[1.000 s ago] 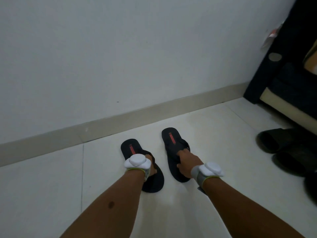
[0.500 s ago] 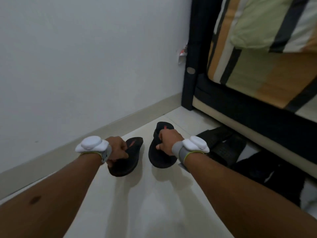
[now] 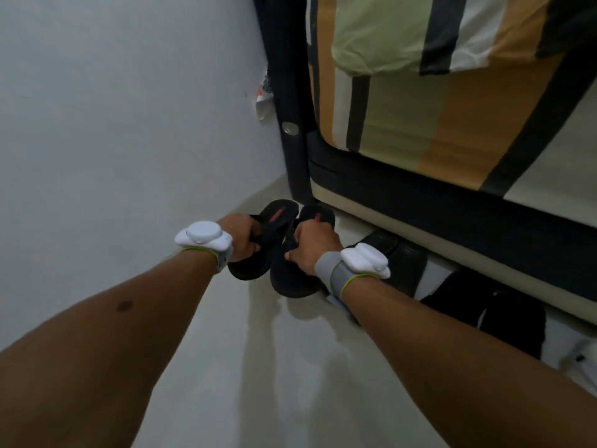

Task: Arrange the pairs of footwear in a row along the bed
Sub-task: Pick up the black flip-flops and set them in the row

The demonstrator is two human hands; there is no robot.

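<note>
I hold a pair of black flip-flops with red marks on their footbeds above the pale floor. My left hand [image 3: 241, 238] grips the left flip-flop [image 3: 270, 227] by its strap. My right hand [image 3: 311, 245] grips the right flip-flop [image 3: 292, 276] the same way. Both sandals point toward the dark corner post [image 3: 292, 130] of the bed [image 3: 452, 202]. A black slide sandal [image 3: 403, 263] lies by the bed's lower edge, just right of my right wrist, with more dark footwear [image 3: 504, 315] farther right.
A white wall [image 3: 129, 124] with a beige skirting runs along the left. A striped mattress cover [image 3: 436, 92] hangs over the bed frame. Something white [image 3: 584, 360] lies on the floor at the right edge. A paper tag [image 3: 263, 101] hangs beside the bed post.
Both hands have lifted the flip-flops off the floor by the wall and carried them right, close to the bed's corner post. The view has swung toward the bed.
</note>
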